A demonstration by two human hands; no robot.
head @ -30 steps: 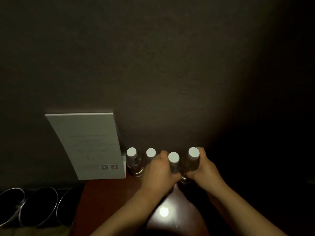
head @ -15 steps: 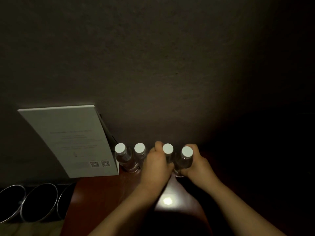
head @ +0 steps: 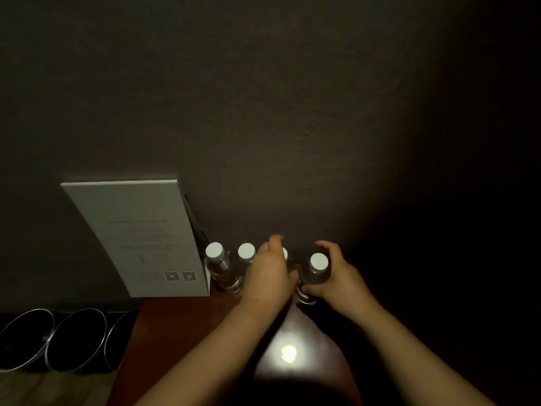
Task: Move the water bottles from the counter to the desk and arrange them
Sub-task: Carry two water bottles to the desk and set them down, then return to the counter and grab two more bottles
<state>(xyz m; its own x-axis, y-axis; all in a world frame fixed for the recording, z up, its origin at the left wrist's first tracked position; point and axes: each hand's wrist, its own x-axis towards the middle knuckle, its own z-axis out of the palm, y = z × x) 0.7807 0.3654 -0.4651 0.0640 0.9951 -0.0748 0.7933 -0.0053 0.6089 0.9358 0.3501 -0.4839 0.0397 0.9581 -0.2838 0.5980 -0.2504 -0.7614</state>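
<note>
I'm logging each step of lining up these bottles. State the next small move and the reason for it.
Probably slide the rightmost bottle back toward the wall, level with the other three. The right hand grips it, and its cap sits nearer the camera than the rest of the row. The left hand holds the third bottle, steadying it.

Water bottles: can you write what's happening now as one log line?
left hand: grips third bottle | right hand: grips fourth bottle | two bottles free, beside card | all on desk
</note>
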